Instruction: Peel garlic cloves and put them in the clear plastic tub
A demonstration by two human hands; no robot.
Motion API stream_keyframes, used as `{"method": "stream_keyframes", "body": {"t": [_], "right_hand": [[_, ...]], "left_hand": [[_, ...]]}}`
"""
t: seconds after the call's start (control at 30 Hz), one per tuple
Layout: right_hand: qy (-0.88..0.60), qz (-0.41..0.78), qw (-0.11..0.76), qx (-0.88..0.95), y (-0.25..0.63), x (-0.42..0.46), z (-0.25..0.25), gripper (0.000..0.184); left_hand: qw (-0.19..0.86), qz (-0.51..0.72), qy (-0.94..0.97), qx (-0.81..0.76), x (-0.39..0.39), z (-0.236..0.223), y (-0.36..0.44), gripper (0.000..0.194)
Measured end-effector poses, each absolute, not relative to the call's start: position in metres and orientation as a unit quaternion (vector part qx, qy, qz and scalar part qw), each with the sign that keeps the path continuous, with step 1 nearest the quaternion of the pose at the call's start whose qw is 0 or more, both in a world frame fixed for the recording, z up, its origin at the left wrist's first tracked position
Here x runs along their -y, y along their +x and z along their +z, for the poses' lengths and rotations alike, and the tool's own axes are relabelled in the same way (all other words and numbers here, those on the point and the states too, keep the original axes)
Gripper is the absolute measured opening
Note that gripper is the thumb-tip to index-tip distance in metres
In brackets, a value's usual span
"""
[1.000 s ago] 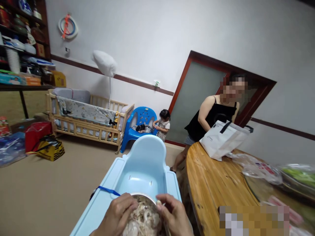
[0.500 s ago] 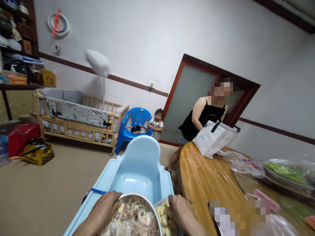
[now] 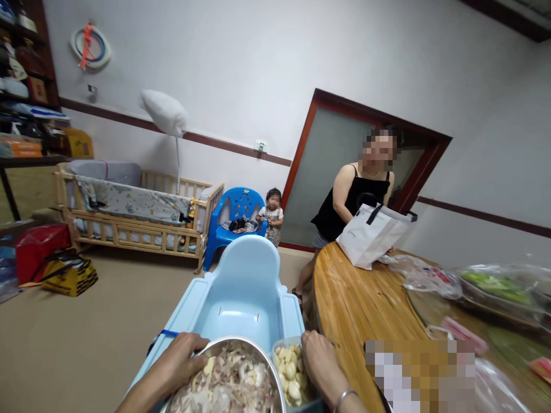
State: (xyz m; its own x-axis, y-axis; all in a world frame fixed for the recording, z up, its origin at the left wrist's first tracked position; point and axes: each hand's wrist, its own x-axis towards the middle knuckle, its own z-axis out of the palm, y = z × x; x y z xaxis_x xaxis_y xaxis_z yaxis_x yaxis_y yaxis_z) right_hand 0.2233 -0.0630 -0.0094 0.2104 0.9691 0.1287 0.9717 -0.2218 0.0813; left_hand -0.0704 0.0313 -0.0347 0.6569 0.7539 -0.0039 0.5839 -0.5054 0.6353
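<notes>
My left hand point(image 3: 186, 357) is closed on the left rim of a round metal bowl point(image 3: 272, 358), the thumb reaching inside. Papery garlic skins point(image 3: 232, 381) with a few pale cloves among them fill the bowl. Against its right side stands a clear plastic container point(image 3: 279, 344) of peeled garlic cloves point(image 3: 291, 373). My right hand point(image 3: 319, 360), with a bangle at the wrist, grips the container's right edge, its fingertips partly hidden. Both vessels are at the near side of a light-blue child's high chair point(image 3: 249, 267).
On the right stands a wooden table point(image 3: 357, 304) with a white bag point(image 3: 365, 235), plastic bags and a covered dish of greens point(image 3: 495, 287). A person point(image 3: 344, 195) stands behind it. Near a blue chair point(image 3: 239, 206) is a small child point(image 3: 272, 218). A wooden crib point(image 3: 142, 229) lines the wall.
My right hand has shifted slightly right and up along the container, so more of the garlic cloves shows. My left hand keeps its hold on the bowl. The camera view has shifted slightly.
</notes>
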Motion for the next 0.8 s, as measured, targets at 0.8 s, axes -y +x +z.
{"method": "stream_keyframes", "body": {"t": [0.8], "right_hand": [[-0.672,0.072,0.139,0.723,0.160,0.070,0.015,0.017]], "left_hand": [[0.318,0.333,0.803,-0.378,-0.022,-0.016,-0.072,0.023]]}}
